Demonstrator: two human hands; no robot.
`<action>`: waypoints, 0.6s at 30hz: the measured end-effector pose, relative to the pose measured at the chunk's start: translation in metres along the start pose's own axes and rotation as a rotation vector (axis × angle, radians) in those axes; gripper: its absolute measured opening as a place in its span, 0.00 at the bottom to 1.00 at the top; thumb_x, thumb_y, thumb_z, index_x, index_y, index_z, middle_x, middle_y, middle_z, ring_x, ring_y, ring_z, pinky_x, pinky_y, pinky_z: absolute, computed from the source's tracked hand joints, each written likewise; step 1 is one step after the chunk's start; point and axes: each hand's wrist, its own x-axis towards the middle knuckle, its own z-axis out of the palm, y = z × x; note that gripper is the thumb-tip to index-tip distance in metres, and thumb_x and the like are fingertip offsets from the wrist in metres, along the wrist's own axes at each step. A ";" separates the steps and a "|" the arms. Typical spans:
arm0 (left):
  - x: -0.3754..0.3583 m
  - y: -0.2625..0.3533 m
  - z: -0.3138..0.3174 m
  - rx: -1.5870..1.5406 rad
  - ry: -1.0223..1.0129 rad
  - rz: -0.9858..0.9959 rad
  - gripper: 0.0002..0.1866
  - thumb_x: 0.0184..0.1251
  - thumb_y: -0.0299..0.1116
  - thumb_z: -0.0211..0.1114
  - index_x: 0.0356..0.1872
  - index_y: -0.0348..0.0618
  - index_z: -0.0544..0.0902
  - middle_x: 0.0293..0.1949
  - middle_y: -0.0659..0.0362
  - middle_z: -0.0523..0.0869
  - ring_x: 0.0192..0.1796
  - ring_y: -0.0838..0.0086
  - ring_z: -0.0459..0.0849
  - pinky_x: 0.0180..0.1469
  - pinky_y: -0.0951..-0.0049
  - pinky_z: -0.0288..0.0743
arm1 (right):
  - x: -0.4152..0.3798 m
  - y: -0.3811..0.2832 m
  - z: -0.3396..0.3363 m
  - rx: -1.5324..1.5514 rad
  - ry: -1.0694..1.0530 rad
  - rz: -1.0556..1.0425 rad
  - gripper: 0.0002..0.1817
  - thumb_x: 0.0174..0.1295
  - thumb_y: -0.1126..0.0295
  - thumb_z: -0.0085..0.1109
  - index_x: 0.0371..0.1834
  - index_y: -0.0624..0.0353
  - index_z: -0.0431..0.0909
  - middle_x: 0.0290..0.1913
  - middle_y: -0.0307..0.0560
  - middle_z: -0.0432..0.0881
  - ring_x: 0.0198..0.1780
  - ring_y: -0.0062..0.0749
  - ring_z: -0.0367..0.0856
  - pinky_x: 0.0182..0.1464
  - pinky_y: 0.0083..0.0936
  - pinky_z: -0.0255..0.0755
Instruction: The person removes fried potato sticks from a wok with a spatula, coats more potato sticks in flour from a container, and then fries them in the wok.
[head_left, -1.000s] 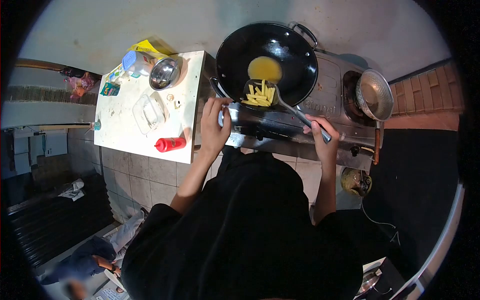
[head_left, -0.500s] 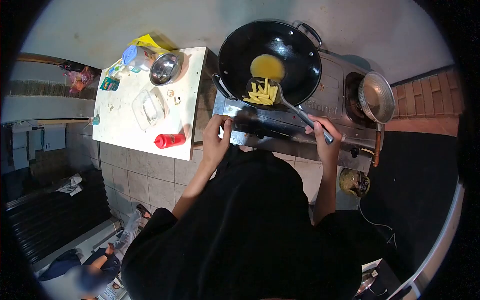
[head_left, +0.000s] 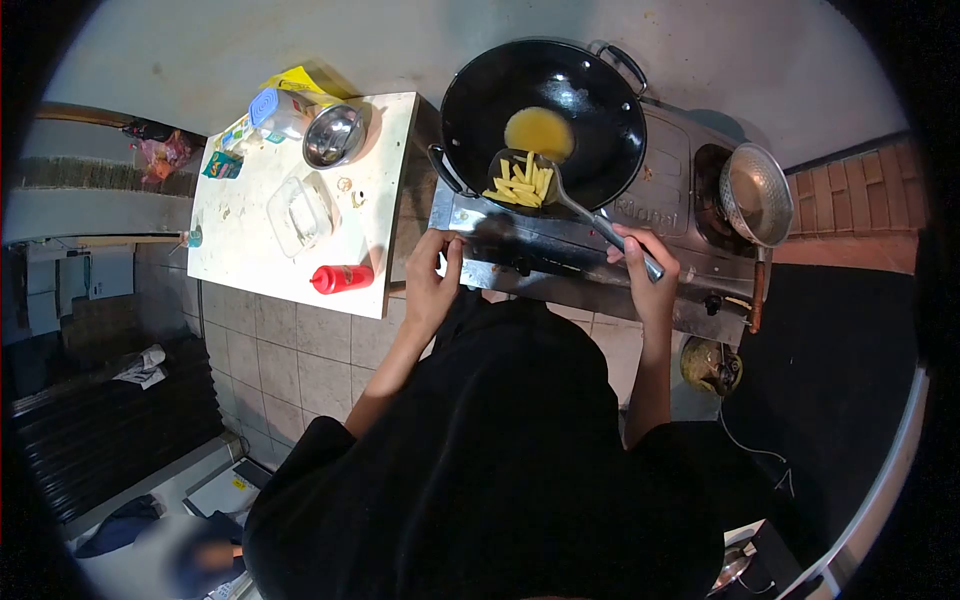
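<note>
My right hand is closed around the handle of a metal spatula, whose blade is inside the black wok. Pale yellow fries lie on the blade, near the wok's front wall. A pool of yellow oil sits in the bottom of the wok. My left hand is at the front edge of the gas stove, its fingers curled by a knob area; whatever they may hold is hidden.
On the stove's right burner stands a hammered pan. The white table at left bears a steel bowl, a clear plastic container, a red bottle and a blue-lidded jar. Another person is at lower left.
The spatula blade with the fries has shifted slightly left and tilted a little within the wok. My left hand stays in place. The person at lower left has changed posture.
</note>
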 end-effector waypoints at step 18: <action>0.000 -0.003 -0.001 0.002 0.026 0.037 0.04 0.70 0.23 0.60 0.36 0.32 0.81 0.31 0.52 0.80 0.30 0.66 0.79 0.35 0.69 0.72 | 0.015 -0.017 -0.017 -0.032 -0.056 0.080 0.11 0.70 0.76 0.54 0.48 0.68 0.84 0.36 0.44 0.84 0.35 0.22 0.82 0.42 0.19 0.74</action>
